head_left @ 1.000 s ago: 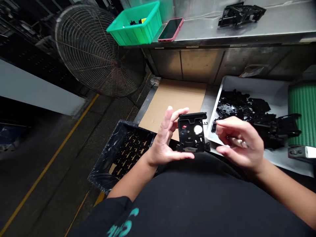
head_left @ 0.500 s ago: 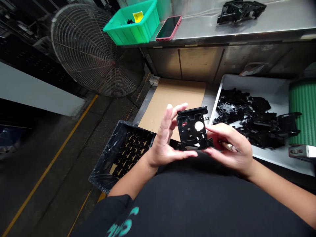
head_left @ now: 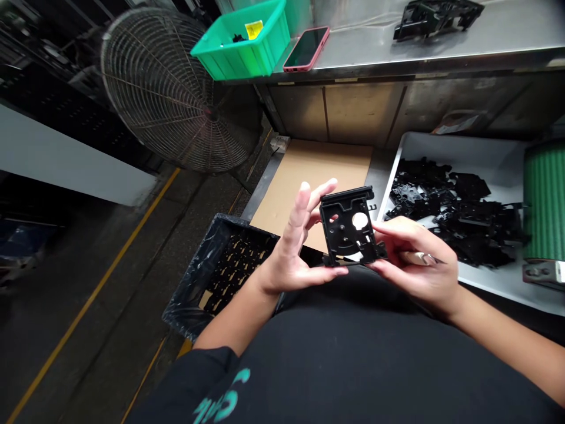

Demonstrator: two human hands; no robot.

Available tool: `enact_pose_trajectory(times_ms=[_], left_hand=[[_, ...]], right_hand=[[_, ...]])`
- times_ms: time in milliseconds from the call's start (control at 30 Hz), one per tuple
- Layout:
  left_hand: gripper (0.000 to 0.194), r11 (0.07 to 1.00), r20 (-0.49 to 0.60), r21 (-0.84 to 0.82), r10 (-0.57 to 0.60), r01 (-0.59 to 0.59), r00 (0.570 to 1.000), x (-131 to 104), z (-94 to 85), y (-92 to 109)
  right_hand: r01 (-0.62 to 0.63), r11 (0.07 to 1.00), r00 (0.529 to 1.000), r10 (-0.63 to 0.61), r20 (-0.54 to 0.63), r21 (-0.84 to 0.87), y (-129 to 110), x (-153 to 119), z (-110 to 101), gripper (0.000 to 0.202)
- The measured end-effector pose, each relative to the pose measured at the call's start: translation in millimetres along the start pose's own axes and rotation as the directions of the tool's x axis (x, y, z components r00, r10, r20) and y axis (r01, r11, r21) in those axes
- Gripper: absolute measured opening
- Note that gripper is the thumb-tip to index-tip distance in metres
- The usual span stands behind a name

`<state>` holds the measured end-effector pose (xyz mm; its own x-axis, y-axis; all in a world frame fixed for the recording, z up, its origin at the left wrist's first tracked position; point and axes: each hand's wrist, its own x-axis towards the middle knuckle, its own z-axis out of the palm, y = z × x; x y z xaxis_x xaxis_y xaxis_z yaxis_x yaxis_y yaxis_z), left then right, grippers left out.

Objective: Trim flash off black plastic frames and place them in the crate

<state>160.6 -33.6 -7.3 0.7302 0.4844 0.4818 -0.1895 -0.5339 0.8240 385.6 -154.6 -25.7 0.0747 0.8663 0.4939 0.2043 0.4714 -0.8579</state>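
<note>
Between my two hands is a black stamped metal bracket [head_left: 342,238] with a large round hole, smaller holes and folded edges. My left hand [head_left: 293,250] supports its left side, thumb along the bottom edge and fingers behind, the index finger raised. The thumb and index finger of my right hand [head_left: 417,259] pinch the right edge. A slim pale rod-like object [head_left: 419,258] lies in the curled fingers of that hand; its kind is unclear. Below left, a black plastic-lined crate [head_left: 189,294] holds rows of similar black parts.
A white tray [head_left: 498,291] of loose black parts stands right, beside a green ribbed roller [head_left: 545,203]. Cardboard [head_left: 326,162] lies ahead. The metal shelf [head_left: 362,50] carries a green bin [head_left: 247,62], a phone [head_left: 306,48] and a black assembly [head_left: 435,19]. A large fan [head_left: 176,88] stands left.
The bracket has tilted slightly in my hands, its right side turning a little. My right hand has shifted slightly right, and the view has moved a little. Both hands keep hold.
</note>
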Motion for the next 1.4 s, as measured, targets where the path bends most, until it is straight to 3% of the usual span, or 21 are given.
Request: enact_pose_trajectory(times_ms=[300,467,567,700,767,833,1033,1400], left_hand=[[0.133,0.989,-0.057,-0.105,-0.11,0.104,0.992,-6.6,8.4,5.7],[0.119,0.923,-0.102,-0.318,-0.262,0.218,0.96,-8.7,21.1,15.1],[0.103,0.785,-0.076,-0.516,-0.442,0.344,0.894,-8.6,31.7,18.3],[0.096,0.571,-0.046,-0.664,-0.676,0.484,0.735,-7.7,39.9,17.8],[0.096,0.478,-0.017,-0.705,-0.75,0.523,0.662,-7.2,40.9,17.2],[0.094,0.41,0.007,-0.74,-0.788,0.533,0.616,-7.0,41.2,17.3],[0.097,0.308,0.044,-0.79,-0.834,0.53,0.55,-7.7,42.7,19.3],[0.094,0.272,0.056,-0.801,-0.852,0.533,0.52,-8.5,44.6,18.7]], right_hand=[[-0.051,0.999,0.998,0.051,-0.031,-0.015,-0.4,-5.4,5.2,0.061],[-0.096,0.994,0.992,0.093,-0.083,-0.043,-3.1,-7.0,8.6,0.048],[-0.183,0.983,0.974,0.179,-0.142,-0.016,-4.7,-4.2,12.7,0.034],[-0.294,0.955,0.927,0.292,-0.235,0.025,-7.0,1.2,18.9,0.025],[-0.347,0.936,0.905,0.351,-0.241,0.059,-7.5,2.1,20.5,0.028],[-0.385,0.919,0.889,0.393,-0.236,0.08,-7.4,1.4,20.8,0.03],[-0.429,0.9,0.876,0.436,-0.208,0.079,-4.5,-2.9,18.2,0.029],[-0.45,0.891,0.869,0.451,-0.206,0.051,-4.9,-3.5,17.1,0.031]])
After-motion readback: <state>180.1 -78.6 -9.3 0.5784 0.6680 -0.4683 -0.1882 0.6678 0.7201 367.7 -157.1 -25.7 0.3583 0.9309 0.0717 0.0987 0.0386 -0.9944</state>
